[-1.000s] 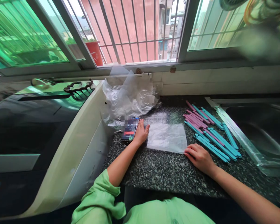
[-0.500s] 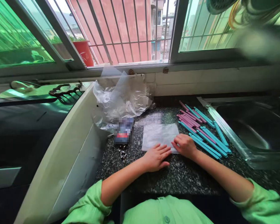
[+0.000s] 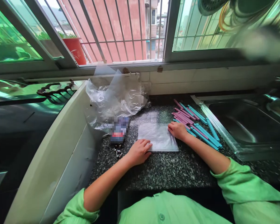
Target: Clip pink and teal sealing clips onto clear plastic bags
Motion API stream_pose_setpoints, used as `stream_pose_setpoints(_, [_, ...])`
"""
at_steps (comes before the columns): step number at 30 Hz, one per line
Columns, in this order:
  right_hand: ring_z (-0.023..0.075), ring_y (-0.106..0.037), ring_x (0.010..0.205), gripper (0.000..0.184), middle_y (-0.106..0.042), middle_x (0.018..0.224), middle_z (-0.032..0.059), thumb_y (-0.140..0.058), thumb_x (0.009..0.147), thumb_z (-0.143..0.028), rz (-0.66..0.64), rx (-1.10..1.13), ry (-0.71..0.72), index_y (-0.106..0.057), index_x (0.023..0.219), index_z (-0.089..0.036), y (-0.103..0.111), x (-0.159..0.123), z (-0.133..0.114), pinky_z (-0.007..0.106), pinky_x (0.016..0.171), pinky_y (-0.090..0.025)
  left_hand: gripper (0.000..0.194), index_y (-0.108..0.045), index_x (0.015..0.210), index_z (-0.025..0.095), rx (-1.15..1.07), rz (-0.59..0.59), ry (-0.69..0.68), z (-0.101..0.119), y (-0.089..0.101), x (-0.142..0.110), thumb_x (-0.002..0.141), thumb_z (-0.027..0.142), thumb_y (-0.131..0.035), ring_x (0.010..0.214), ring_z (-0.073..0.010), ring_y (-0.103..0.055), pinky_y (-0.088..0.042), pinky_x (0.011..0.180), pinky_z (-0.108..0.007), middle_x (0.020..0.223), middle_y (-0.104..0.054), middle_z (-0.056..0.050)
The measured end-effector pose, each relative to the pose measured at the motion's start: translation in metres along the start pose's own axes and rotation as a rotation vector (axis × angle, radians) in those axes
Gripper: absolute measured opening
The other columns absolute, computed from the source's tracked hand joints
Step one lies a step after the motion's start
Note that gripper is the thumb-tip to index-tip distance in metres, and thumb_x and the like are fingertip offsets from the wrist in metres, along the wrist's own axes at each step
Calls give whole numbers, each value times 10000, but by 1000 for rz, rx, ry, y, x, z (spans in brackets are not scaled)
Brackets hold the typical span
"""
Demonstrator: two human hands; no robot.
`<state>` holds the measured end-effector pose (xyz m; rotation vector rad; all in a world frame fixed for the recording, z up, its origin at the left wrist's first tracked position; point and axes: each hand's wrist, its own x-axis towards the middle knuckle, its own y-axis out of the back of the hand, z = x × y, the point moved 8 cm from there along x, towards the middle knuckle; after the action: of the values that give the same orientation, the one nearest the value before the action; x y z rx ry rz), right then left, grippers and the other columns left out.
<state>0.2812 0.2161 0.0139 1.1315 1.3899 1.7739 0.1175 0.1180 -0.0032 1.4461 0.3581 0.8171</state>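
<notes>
Left hand (image 3: 138, 151) fingers loosely unclenched; right hand (image 3: 177, 130) fingers curled, can't tell if pinching; I'd smooth that plastic bag (image 3: 156, 137) outward gently.

2 hands (image 3: 140, 151) (image 3: 178, 130), 1 flat bag (image 3: 158, 137), 1 phone (image 3: 119, 129), 1 sink (image 3: 235, 123); strips (image 3: 182, 117) overlap too much to count.

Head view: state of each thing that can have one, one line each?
left hand: on the sheet's near left corner, thumb and fingers apart
right hand: at the sheet's right edge, fingers curled
plastic sheet: flat, slightly wrinkled
pink strips: loose, overlapping
blue strips: loose, overlapping
phone: lying flat, screen pixelated
clear plastic: crumpled heap
window: slid open
</notes>
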Motion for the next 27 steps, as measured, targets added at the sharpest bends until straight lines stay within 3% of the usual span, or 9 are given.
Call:
stream_pose_setpoints(3, [164, -547, 698, 194, -624, 736, 68, -473, 833, -227, 38, 29, 18, -626, 732, -161, 5, -25, 0, 259, 607, -333, 308, -556, 1073, 135, -11, 68, -3, -4, 1, -8, 775, 185, -498, 949, -221, -562, -470, 838, -362, 1051, -628, -107])
stream_pose_setpoints(7, [165, -564, 753, 204, -624, 807, 75, -481, 850, -307, 270, 242, 146, -620, 831, -159, 32, -83, -15, 264, 694, -422, 177, -599, 861, 151, 24, 158, -26, -7, 3, -9, 788, 109, -443, 843, -188, -576, -482, 763, -324, 921, -654, -78])
stream_pose_setpoints(11, [204, -565, 865, 355, -610, 934, 109, -568, 784, -424, 300, 302, 261, -585, 1013, -153, 38, -121, -31, 320, 755, -463, 156, -586, 802, 149, 22, 260, -57, -3, 13, -9, 804, 112, -435, 781, -169, -573, -478, 715, -304, 865, -656, -76])
stream_pose_setpoints(15, [200, -559, 837, 328, -605, 919, 105, -570, 796, -361, 347, 222, 260, -575, 1055, -160, 36, -125, -36, 326, 729, -469, 137, -575, 826, 151, 16, 311, -154, 13, 22, -15, 792, 115, -447, 798, -171, -570, -466, 732, -312, 872, -657, -76])
stream_pose_setpoints(19, [151, -547, 714, 137, -607, 783, 57, -485, 825, -172, 392, 176, 281, -619, 836, -193, 35, -119, -39, 272, 652, -449, 135, -583, 890, 171, 30, 307, -249, 25, 25, -21, 816, 181, -470, 837, -168, -578, -449, 800, -324, 908, -663, -69])
stream_pose_setpoints(24, [128, -543, 666, 142, -595, 730, 44, -474, 803, -126, 474, 291, 193, -605, 807, -181, 43, -124, -26, 230, 600, -444, 569, -515, 1178, 173, 8, 295, -128, 2, 23, -25, 713, 488, -609, 1053, -246, -518, -414, 912, -389, 1131, -593, -133])
stream_pose_setpoints(27, [127, -542, 653, 128, -593, 722, 41, -490, 794, -133, 476, 330, 177, -608, 809, -180, 45, -131, -22, 231, 589, -445, 447, -548, 1170, 228, -22, 233, -60, -10, 13, -22, 746, 360, -604, 1058, -229, -516, -421, 915, -382, 1148, -582, -104])
